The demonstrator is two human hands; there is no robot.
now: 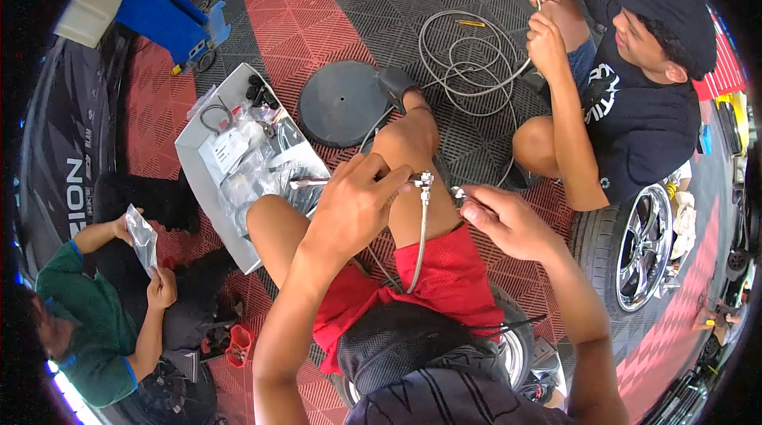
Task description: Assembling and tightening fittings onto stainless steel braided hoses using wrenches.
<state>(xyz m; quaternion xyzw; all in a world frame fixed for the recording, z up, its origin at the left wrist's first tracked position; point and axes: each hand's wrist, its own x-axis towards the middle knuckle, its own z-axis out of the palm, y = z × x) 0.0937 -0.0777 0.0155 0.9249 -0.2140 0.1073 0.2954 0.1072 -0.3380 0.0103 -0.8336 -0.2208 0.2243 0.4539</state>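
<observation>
My left hand (353, 203) is closed in front of my knees, its thumb and forefinger on a shiny metal fitting (425, 180). From the fitting a braided hose (421, 242) hangs down over my red shorts. A metal tool end (308, 183), perhaps a wrench's, sticks out on the other side of this hand. Just right of the fitting, my right hand (508, 219) has its fingers curled round a small metal piece (458, 193). Only its tip shows, so I cannot tell its kind. A small gap separates that piece from the fitting.
Left of my knees is a white box (187, 151) of plastic bags and parts. Beyond my foot lies a black disc (337, 100), and a coiled braided hose (452, 68) reaches the co-worker (643, 123) at right. Another co-worker (91, 298) holds a clear bag (141, 236). A wheel (591, 246) lies right.
</observation>
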